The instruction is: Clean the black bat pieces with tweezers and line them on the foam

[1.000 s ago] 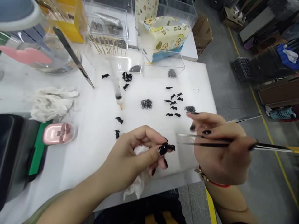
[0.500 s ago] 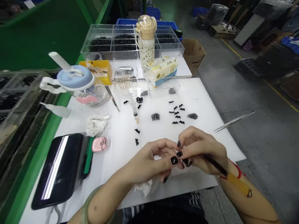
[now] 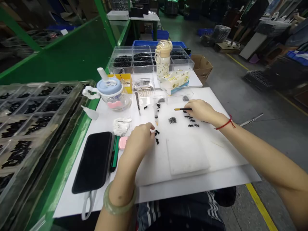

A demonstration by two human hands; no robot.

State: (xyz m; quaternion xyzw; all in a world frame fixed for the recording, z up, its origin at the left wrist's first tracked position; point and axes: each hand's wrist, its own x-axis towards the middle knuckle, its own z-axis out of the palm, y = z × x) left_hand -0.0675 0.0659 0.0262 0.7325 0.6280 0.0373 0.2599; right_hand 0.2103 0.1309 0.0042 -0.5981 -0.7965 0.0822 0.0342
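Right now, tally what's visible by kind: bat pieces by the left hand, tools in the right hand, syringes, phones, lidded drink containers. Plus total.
Black bat pieces by the left hand: 2
Yellow-ended tool in the right hand: 1
Syringe: 1
Phone: 1
Blue-lidded cup and beige-lidded bottle: 2
Total: 7

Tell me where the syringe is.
In the head view, the syringe lies near the centre, left of the dark grainy pile and beyond the left hand.
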